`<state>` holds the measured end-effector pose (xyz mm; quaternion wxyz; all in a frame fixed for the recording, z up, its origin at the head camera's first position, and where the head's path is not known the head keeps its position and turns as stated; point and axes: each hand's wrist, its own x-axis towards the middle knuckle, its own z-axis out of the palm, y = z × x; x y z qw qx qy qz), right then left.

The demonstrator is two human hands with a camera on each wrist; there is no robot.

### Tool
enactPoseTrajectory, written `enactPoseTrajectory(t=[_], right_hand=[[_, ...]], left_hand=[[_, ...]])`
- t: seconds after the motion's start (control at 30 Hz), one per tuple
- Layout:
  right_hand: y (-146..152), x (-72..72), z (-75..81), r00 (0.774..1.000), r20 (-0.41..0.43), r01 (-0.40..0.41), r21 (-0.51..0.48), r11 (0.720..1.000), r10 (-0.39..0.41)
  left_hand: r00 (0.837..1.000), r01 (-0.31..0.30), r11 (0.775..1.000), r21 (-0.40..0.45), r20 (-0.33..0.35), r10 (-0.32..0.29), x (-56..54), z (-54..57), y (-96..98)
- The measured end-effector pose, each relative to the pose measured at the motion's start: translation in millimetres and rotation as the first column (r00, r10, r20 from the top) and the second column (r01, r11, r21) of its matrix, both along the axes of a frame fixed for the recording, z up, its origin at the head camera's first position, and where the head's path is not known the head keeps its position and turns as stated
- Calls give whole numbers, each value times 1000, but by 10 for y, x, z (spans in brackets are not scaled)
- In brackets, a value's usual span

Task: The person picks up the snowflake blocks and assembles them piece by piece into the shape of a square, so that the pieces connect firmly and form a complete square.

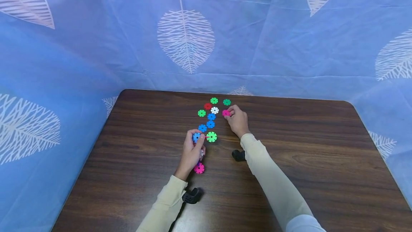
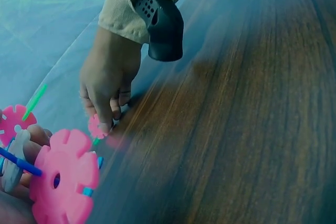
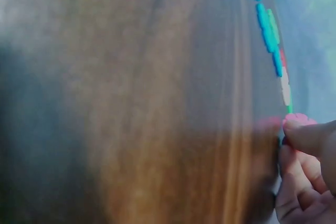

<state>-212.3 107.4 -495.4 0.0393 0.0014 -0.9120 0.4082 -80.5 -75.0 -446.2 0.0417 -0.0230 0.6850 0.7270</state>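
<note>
My left hand point(image 1: 191, 152) grips a joined piece of notched plastic discs above the table. On it I see a blue disc point(image 1: 196, 138), a bright green disc point(image 1: 211, 136) sticking out to the right and a pink disc point(image 1: 199, 168) near the heel of the hand. A greyish-white disc point(image 2: 14, 163) is partly hidden by the fingers in the left wrist view. Farther off, my right hand point(image 1: 239, 121) pinches a single pink disc point(image 1: 226, 112) between thumb and fingers, low over the tabletop. In the right wrist view this pink disc point(image 3: 300, 118) is mostly covered.
Loose discs lie between and beyond the hands: several blue point(image 1: 210, 124), a white point(image 1: 214, 110), a red point(image 1: 207, 106) and several green point(image 1: 201, 113). The brown wooden table point(image 1: 305, 146) ends at a blue leaf-patterned cloth point(image 1: 244, 46). Black devices point(image 1: 192, 196) sit at both wrists.
</note>
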Motion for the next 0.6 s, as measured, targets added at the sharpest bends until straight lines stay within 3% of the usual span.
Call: enactPoseTrajectory(t=[0.17, 0.4, 0.6], right_hand=[[55, 75, 58, 997, 69, -23, -109, 994, 31], [127, 253, 141, 985, 134, -92, -105, 990, 106], [175, 450, 218, 962, 182, -179, -144, 973, 204]], left_hand=[[1000, -17, 1000, -14, 4, 17, -10, -5, -2], [999, -26, 999, -19, 24, 26, -32, -28, -16], [999, -34, 998, -48, 16, 35, -33, -35, -22]])
